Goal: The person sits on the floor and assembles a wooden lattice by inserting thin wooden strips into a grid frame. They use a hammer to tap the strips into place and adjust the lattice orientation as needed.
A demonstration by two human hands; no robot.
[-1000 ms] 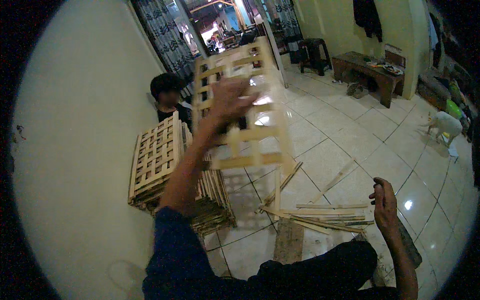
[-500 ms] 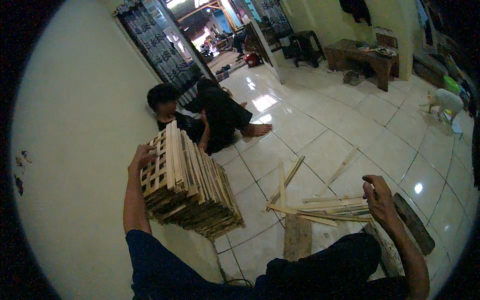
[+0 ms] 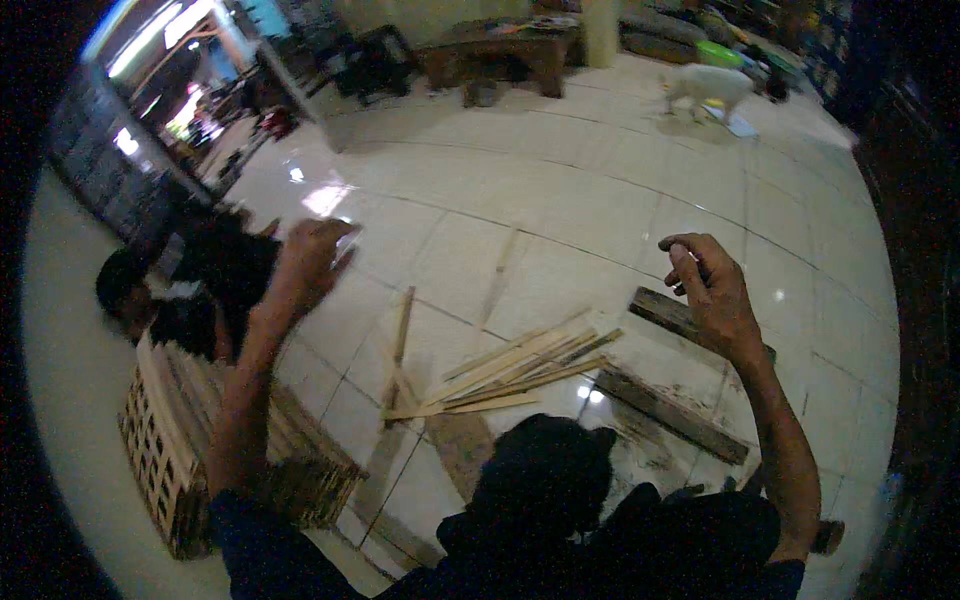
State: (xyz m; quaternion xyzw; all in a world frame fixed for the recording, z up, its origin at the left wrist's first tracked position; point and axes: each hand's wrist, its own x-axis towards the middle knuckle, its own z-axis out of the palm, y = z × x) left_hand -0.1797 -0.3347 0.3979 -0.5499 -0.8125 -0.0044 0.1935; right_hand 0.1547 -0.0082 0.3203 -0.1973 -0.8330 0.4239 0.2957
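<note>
Wood strips [image 3: 510,366] on tiled floor [image 3: 560,190] below left hand [image 3: 300,265] and right hand [image 3: 712,287], fingers [image 3: 690,244] of each loosely curved, parted

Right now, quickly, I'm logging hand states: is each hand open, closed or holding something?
Left hand: open, slightly blurred, nothing visible in it.
Right hand: loosely curled, partly open, no held item visible.
</note>
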